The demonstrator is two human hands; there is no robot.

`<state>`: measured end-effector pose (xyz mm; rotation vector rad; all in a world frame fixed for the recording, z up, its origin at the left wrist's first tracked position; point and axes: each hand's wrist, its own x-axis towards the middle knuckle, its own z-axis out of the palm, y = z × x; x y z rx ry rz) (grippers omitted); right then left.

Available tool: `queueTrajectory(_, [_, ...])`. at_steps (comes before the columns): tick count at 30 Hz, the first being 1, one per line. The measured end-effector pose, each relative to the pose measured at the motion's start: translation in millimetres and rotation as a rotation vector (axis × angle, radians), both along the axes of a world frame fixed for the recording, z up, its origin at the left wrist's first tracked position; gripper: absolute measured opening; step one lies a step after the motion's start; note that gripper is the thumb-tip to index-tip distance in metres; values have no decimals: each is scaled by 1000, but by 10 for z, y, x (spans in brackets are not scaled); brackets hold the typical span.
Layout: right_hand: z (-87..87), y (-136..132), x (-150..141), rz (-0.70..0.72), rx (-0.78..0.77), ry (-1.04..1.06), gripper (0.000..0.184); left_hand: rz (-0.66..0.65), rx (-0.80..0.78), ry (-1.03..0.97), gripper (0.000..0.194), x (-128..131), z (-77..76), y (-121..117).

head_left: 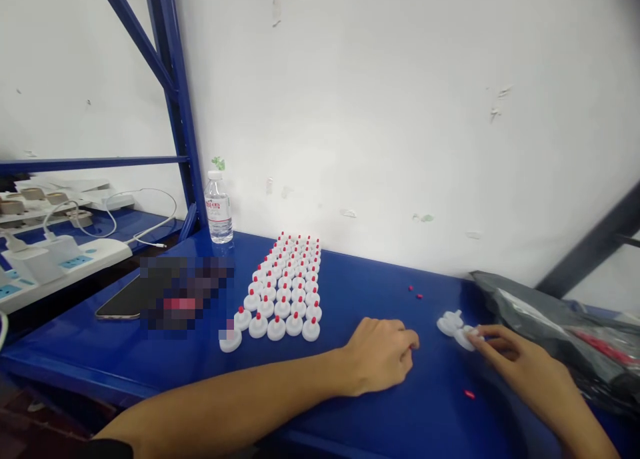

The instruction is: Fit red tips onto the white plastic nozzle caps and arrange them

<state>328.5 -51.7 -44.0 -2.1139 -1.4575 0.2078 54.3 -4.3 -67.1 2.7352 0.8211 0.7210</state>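
Note:
My left hand (pixel 380 356) rests on the blue table (pixel 350 419) with its fingers curled; a tiny red piece (pixel 413 345) shows at the fingertips. My right hand (pixel 520 366) reaches left and pinches a white cap (pixel 467 338) that lies beside another loose white cap (pixel 449 322). A block of several white caps with red tips (pixel 290 282) stands in rows left of my left hand. One white cap (pixel 230 339) sits apart at the block's near left corner. Loose red pieces lie near the wall (pixel 415 292) and between my hands (pixel 469 394).
A dark plastic bag (pixel 560 332) lies at the right by the wall. A water bottle (pixel 219 208) stands by the blue shelf post (pixel 177 106). A phone (pixel 125 302) and a blurred patch lie at the left, with white power strips (pixel 60 262) and cables beyond.

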Motion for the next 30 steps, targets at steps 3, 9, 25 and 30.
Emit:
queueTrajectory(3, [106,-47,-103,-4,34,-11,47,7,-78,-66,24,37,5,10])
queueTrajectory(9, [156,-39,-408,154,83,113,38,38,-165,-192,27,35,14,26])
queueTrajectory(25, [121,50,-698,443,83,233,30,52,-251,-295,21,48,3,51])
queueTrajectory(30, [95,63,-695,438,59,273,28,59,-249,-285,20,43,15,45])
